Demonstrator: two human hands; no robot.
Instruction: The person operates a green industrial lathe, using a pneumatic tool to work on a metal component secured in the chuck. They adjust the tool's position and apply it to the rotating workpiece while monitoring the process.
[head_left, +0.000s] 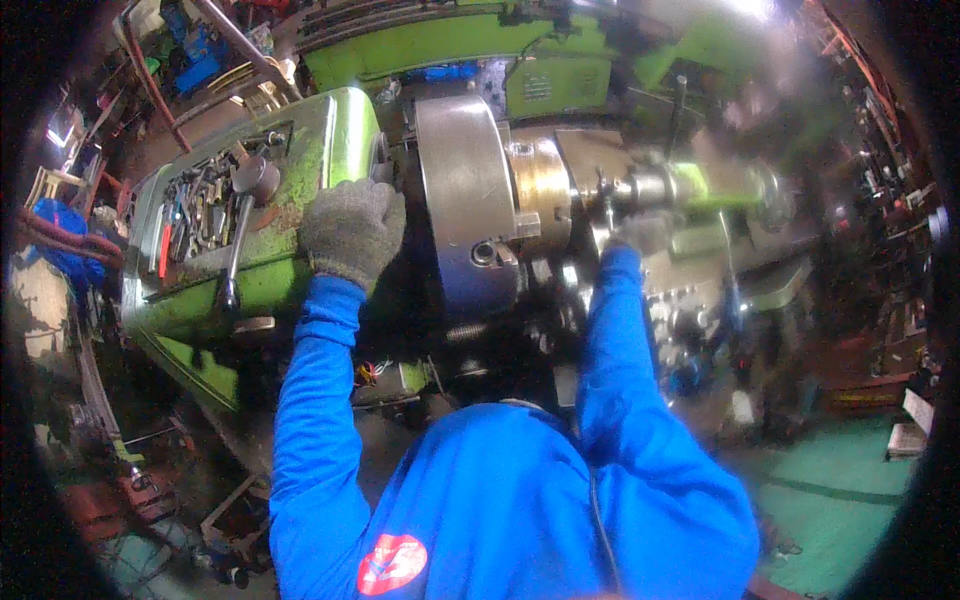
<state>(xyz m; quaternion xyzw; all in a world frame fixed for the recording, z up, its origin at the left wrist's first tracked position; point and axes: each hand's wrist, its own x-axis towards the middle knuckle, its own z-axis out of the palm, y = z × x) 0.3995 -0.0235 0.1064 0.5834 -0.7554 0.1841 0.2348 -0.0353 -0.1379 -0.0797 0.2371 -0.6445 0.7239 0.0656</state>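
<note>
My left hand [355,232], in a dark grey knit glove, rests at the right edge of the green lathe headstock [345,130]. Its fingers are curled in, and whatever lies under them is hidden. Just right of it stands a large steel chuck [462,165] with a jaw [527,224] at its face. A shiny, gold-tinted metal cylinder [541,190] sits against the chuck. My right hand [622,243] reaches to the carriage beside a metal handle [608,205]; blur and the sleeve cuff hide its fingers.
Wrenches and other hand tools [205,210] lie on the headstock top, with a round metal piece [256,178] and a long-handled wrench [236,255]. A blurred green tailstock [715,187] stands to the right. Another green machine [450,48] is behind. Green floor [830,500] shows at lower right.
</note>
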